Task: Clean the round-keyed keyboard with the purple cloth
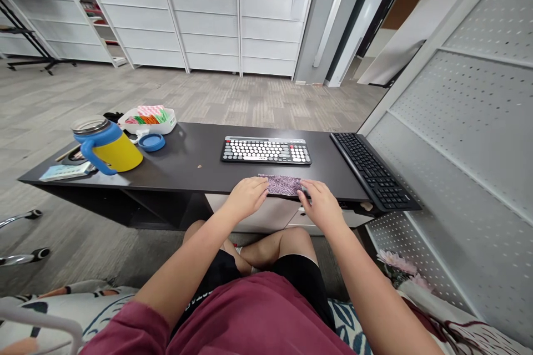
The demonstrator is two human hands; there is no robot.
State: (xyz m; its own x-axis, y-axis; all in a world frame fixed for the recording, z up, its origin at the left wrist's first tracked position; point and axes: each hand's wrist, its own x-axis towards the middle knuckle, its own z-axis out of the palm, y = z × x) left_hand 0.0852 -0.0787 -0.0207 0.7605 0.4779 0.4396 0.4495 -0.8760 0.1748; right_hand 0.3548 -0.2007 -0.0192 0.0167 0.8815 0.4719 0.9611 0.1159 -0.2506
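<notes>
A small purple sheet [283, 184] with a dark wavy pattern lies flat along the front edge of the dark desk; whether it is cloth or paper I cannot tell. My left hand [249, 195] has its fingertips closed on the sheet's left end. At the right end, the thumb and fingers of my right hand [322, 202] pinch the corner. Just behind the sheet stands a white-and-grey keyboard [266, 151] with a few red keys.
A black keyboard [370, 169] lies at the desk's right end, against a perforated white panel [470, 138]. To the left are a yellow-and-blue mug [119, 150], a blue lid [151, 142] and a white basket [169, 123] of colourful pieces. The desk [183, 177] has open shelves below.
</notes>
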